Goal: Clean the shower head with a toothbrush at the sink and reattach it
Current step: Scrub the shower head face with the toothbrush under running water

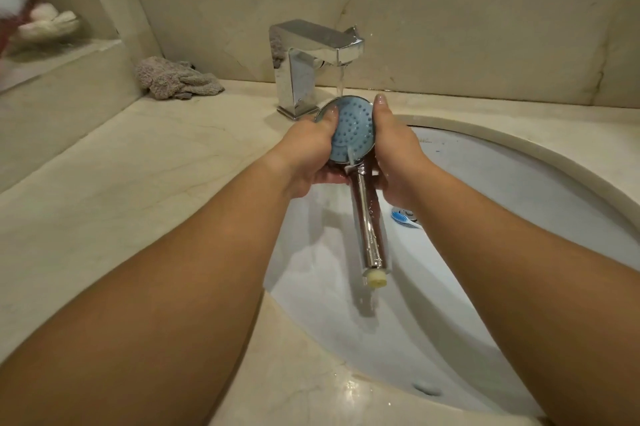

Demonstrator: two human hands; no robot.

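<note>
Shower head [353, 129]: round, blue-grey nozzle face with dotted rings, chrome rim and handle, cream threaded end pointing toward the viewer. Held over the sink [519, 183], face up under running water from the tap [311, 55]. Left hand [308, 152] and right hand [394, 152] grip the head from either side, thumbs curled onto its face. Toothbrush [405, 218]: lying in the basin, partly hidden by the right arm. Crumpled cloth [176, 79] on the counter [138, 166].
</note>
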